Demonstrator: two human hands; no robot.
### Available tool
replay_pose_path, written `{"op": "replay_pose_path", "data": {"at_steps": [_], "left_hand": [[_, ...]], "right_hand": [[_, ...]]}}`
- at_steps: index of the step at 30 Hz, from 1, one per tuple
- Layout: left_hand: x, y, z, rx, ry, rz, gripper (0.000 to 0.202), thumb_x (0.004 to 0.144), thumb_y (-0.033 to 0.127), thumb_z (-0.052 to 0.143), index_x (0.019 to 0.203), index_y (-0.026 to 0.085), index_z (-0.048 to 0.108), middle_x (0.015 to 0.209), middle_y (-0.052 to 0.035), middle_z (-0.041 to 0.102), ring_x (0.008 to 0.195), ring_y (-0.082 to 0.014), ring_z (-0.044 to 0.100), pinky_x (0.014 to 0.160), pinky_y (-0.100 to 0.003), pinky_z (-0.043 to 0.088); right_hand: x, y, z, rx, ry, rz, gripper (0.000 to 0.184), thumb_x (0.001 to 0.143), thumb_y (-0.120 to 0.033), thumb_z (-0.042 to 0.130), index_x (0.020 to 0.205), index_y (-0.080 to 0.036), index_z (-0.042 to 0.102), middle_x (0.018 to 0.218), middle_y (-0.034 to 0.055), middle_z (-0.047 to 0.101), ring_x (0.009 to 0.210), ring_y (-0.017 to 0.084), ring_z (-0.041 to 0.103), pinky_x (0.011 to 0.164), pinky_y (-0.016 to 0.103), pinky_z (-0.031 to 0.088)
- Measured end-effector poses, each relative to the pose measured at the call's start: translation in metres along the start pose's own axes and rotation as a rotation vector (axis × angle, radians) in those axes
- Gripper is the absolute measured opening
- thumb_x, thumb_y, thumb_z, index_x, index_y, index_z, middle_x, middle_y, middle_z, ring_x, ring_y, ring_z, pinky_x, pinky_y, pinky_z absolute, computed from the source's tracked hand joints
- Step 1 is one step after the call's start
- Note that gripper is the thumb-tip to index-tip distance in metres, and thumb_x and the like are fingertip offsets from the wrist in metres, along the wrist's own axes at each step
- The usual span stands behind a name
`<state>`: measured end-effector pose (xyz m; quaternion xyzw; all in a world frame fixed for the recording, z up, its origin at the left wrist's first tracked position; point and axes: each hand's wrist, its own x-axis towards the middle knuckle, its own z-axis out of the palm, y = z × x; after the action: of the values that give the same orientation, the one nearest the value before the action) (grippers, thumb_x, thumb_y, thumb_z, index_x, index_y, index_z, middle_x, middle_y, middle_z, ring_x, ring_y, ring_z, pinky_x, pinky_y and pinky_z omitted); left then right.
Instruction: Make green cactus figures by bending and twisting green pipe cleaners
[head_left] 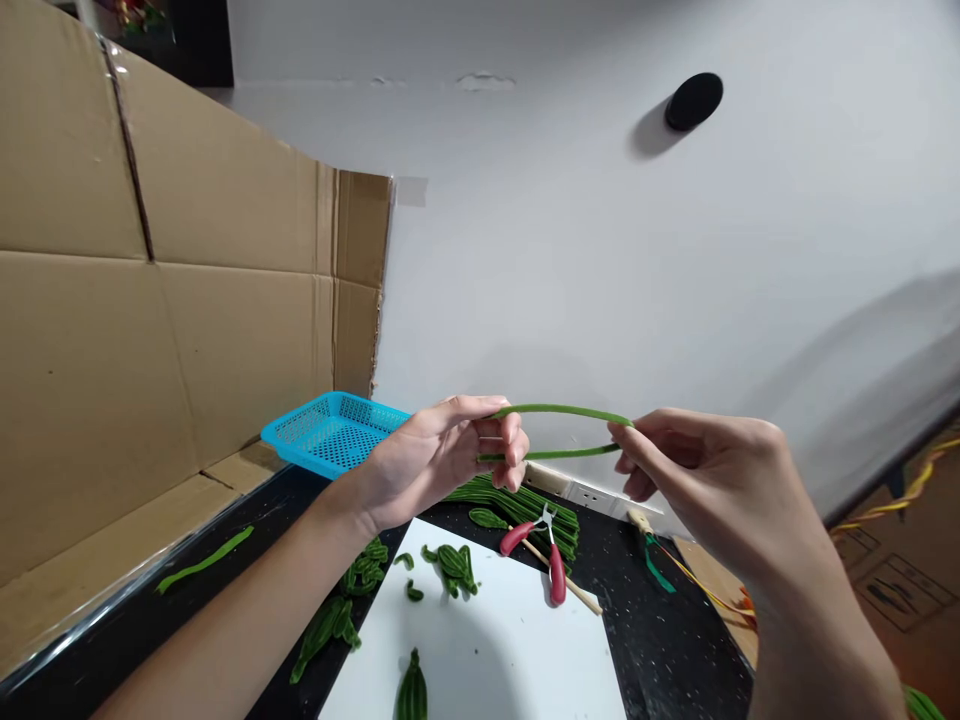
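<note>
Head view: cardboard (150,300) wall, black counter (660,640), white sheet (487,650), blue basket (330,432). Above the sheet, left hand (442,455) and right hand (697,480) pinch a bent green stem (562,410) midair. Seems light, pliable; best gripped at the ends.

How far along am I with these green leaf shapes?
Done: several folded green leaves lie on and beside the white sheet. In hand: the left hand and right hand pinch one green stem, bent into a loop. Still to do: a bundle of straight stems waits beside the red-handled pliers.
</note>
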<state>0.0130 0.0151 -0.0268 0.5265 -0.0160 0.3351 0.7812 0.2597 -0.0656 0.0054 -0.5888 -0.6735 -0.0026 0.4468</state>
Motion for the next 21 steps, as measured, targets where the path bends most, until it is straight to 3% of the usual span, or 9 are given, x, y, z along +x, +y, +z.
{"op": "replay_pose_path", "data": {"at_steps": [7, 16, 21], "left_hand": [[0.002, -0.003, 0.001, 0.045, 0.103, 0.000, 0.036, 0.105, 0.028, 0.051, 0.073, 0.014, 0.062, 0.075, -0.0032, 0.062, 0.070, -0.0156, 0.063, 0.072, -0.028, 0.046], [0.009, -0.004, -0.010, -0.087, 0.349, 0.197, 0.036, 0.100, 0.020, 0.061, 0.065, 0.017, 0.055, 0.064, 0.0015, 0.055, 0.058, -0.0104, 0.057, 0.061, -0.022, 0.051], [0.008, 0.001, -0.009, -0.133, 0.399, 0.196, 0.034, 0.096, 0.017, 0.065, 0.064, 0.017, 0.055, 0.062, 0.0019, 0.054, 0.053, -0.0087, 0.054, 0.053, -0.020, 0.050]], "right_hand": [[-0.001, 0.002, -0.004, -0.061, 0.049, 0.004, 0.040, 0.091, -0.046, 0.068, 0.060, -0.021, 0.070, 0.052, 0.0046, 0.067, 0.045, 0.015, 0.063, 0.045, 0.028, 0.045], [-0.001, -0.008, 0.004, -0.001, -0.042, -0.003, 0.040, 0.090, -0.042, 0.068, 0.056, -0.020, 0.065, 0.051, 0.0040, 0.065, 0.046, 0.015, 0.062, 0.047, 0.029, 0.043], [-0.003, -0.014, 0.008, -0.022, -0.032, -0.019, 0.045, 0.091, -0.040, 0.065, 0.051, -0.020, 0.060, 0.047, 0.0023, 0.060, 0.043, 0.011, 0.049, 0.045, 0.029, 0.034]]}}
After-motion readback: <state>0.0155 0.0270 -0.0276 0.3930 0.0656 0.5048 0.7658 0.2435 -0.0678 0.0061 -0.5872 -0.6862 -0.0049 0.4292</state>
